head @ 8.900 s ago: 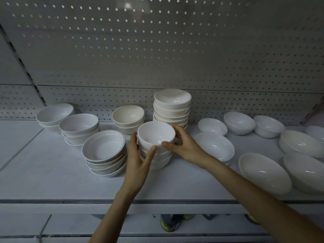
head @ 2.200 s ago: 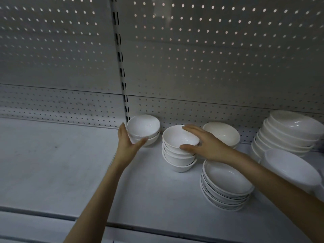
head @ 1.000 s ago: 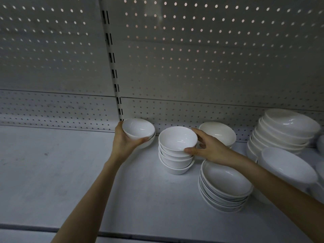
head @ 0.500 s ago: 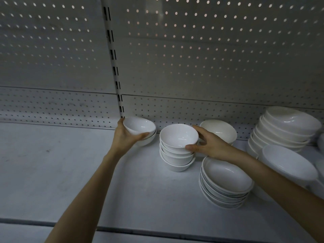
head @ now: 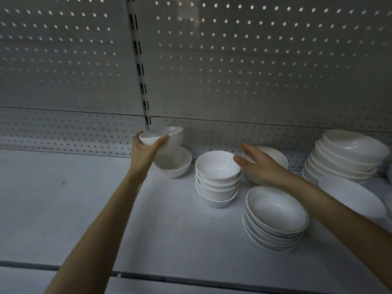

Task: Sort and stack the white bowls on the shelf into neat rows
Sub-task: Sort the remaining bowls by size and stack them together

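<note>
L hand (head: 146, 152) grips a small white bowl (head: 172, 135) by its base, tipped sideways just above another bowl (head: 179, 166) at the shelf (head: 80, 209) back, while R hand (head: 262, 166), fingers straight & spread, holds nothing, right beside the 4-bowl stack (head: 217, 187).

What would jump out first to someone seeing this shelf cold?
The left hand grips a tilted bowl above a resting bowl by the back panel. Just right, the open right hand hovers beside a stack of small bowls, with a dark-rimmed stack nearer the front of the shelf.
</note>
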`<state>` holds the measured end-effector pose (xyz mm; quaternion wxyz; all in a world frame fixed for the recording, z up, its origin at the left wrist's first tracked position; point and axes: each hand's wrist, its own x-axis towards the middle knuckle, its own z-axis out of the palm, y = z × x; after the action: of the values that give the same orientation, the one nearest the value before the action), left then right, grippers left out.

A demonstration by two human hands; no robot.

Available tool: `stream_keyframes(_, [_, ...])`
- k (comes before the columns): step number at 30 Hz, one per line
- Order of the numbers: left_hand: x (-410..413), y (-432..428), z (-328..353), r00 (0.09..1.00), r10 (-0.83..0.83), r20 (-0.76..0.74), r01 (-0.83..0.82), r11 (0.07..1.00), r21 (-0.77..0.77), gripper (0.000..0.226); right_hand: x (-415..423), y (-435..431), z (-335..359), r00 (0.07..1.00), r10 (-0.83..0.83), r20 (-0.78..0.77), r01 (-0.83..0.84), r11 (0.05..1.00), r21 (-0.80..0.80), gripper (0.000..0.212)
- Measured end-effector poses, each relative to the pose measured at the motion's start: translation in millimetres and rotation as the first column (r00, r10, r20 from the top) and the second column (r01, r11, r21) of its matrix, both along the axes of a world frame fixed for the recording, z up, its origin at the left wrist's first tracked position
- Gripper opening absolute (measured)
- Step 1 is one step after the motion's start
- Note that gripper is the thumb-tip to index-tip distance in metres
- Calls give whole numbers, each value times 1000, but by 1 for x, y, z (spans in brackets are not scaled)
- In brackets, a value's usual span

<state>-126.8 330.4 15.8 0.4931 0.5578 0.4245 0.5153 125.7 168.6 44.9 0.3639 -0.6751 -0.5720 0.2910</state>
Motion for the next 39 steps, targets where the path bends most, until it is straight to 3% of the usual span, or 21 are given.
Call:
stream_keyframes(2, [-3,-1,7,992,-60,107,65,997,-40,98,0,0,3,999,-29,-15,30,999,28,91])
stream_keyframes(6, [-1,-17,22,952,-172,253,188,981,-38,68,-11,1,12,991,-35,-131,49,993,107,92])
stream_keyframes(8, [1,-30,30,936,-229,269,238,971,-4,76,-20,1,19,980,20,-197,12,987,161,91])
stream_keyframes(12, [13,-67,40,922,-342,180,326,938,114,84,-41,-5,34,939,170,-298,-108,971,212,123])
stream_keyframes(15, [25,-96,44,912,-395,106,371,909,192,91,-47,-15,37,907,251,-338,-171,953,249,103])
stream_keyframes(19, [36,-121,46,896,-440,-55,434,848,304,98,-39,-41,35,929,191,-315,-70,931,357,97])
stream_keyframes(24, [55,-137,49,841,-528,-120,539,796,274,98,-27,-75,31,940,117,-321,22,918,397,91])
stream_keyframes(30, [90,-161,61,802,-583,-129,595,760,262,104,-4,-108,34,941,-1,-339,149,899,412,87])
stream_keyframes(36, [137,-190,65,786,-614,-74,615,763,197,83,31,-144,37,907,-78,-413,272,857,437,71])
stream_keyframes(39, [161,-201,70,730,-675,-106,682,709,181,77,51,-163,35,897,-133,-421,324,847,423,80])
